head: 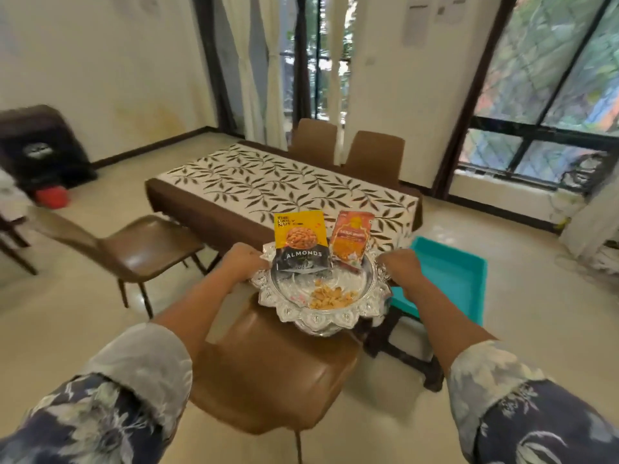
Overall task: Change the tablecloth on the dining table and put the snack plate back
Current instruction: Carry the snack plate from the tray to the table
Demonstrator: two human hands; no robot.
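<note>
I carry a silver scalloped snack plate (pixel 335 316) in both hands, in the air above a brown chair seat. My left hand (pixel 244 262) grips its left rim and my right hand (pixel 400 267) grips its right rim. On the plate lie loose nuts (pixel 330 298), a yellow-and-black almonds packet (pixel 299 242) and an orange snack packet (pixel 350 237), both leaning upright. Ahead stands the dining table, covered by a white tablecloth with brown leaves (pixel 284 182) over a brown underlayer.
A brown chair (pixel 274 373) is right below the plate. Another brown chair (pixel 140 249) stands to the left, and two chairs (pixel 345 149) at the table's far side. A teal tray (pixel 445 279) rests on a dark stool on the right. Windows lie beyond.
</note>
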